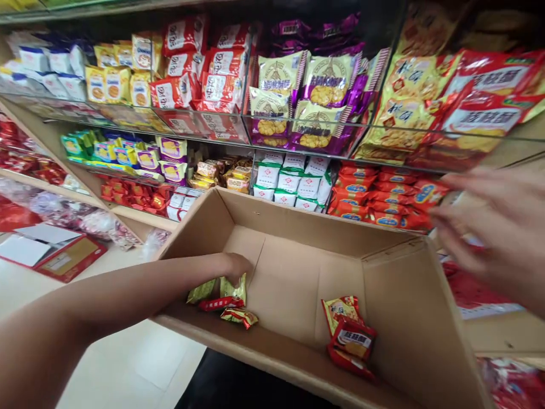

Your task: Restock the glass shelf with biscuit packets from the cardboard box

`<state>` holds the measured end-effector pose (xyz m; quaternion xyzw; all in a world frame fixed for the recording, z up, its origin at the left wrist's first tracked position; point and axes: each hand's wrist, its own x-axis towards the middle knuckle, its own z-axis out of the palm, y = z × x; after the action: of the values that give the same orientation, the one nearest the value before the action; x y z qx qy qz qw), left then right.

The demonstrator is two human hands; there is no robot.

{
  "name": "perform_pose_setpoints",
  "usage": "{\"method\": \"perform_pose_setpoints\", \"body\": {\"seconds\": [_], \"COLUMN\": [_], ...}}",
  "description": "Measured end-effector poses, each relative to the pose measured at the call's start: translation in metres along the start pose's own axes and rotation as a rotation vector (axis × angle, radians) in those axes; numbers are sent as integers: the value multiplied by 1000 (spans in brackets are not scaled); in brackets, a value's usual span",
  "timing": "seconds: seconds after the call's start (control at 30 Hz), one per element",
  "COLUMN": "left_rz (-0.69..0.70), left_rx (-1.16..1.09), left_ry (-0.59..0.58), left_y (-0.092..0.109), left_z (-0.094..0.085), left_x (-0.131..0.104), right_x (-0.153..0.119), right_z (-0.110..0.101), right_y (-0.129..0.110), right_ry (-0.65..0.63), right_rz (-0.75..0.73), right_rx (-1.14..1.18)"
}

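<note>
A brown cardboard box stands open before me. My left hand reaches over its left side, its fingers curled down and closed on a gold snack packet; the fingertips are partly hidden. Beside that packet lie a red packet and a red-and-gold packet. At the box's right end rest a yellow packet and red packets. My right hand, blurred, is beyond the right wall, its fingers pinched at the end of a tilted orange-red snack packet at the shelf stack.
Clear-fronted shelves hold purple-and-cream packets, red-and-white packets and green-and-white packets. Orange-red packets are stacked just behind the box's far wall. A red carton stands on the floor at left.
</note>
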<state>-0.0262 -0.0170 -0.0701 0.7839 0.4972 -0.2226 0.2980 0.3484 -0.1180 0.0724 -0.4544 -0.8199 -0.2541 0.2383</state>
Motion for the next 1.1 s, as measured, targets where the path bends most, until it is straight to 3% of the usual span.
{"method": "perform_pose_setpoints", "body": {"seconds": [0.1, 0.2, 0.27, 0.4, 0.5, 0.6, 0.73, 0.87, 0.93, 0.97, 1.03, 1.1], "left_rz": [85, 183, 271, 479, 719, 802, 765, 758, 641, 572, 507, 566], "left_rx": [-34, -163, -307, -611, -1026, -1340, -1498, -1556, -1589, -1607, -1638, -1714], "left_ry": [-2, 34, 92, 264, 357, 490, 633, 588, 403, 240, -138, -345], "left_y": [1, 9, 26, 87, 134, 164, 180, 183, 182, 180, 176, 172], "left_z": [-10, -27, -37, -48, -50, -50, -51, -56, -59, -62, -66, -69], "left_x": [-4, -7, -10, -20, -32, -38, -36, -43, -53, -57, -65, -69], "right_x": [-17, -26, -26, -11, 7, 20, 26, 24, 19, 17, 11, 6], "right_z": [11, 28, 37, 54, 66, 71, 69, 61, 55, 53, 48, 44], "right_y": [-31, -50, -65, -101, -113, -107, -97, -89, -82, -77, -69, -65], "right_ry": [22, -83, -187, -253, -90, 100, 374, 458, 494, 527, 540, 459], "right_rz": [-124, -48, 152, 788, 1129, 1258, 1170, 1032, 886, 754, 384, 35], "right_rx": [-10, 154, 364, 933, 1205, 1229, 1138, 949, 647, 480, 271, 258]}}
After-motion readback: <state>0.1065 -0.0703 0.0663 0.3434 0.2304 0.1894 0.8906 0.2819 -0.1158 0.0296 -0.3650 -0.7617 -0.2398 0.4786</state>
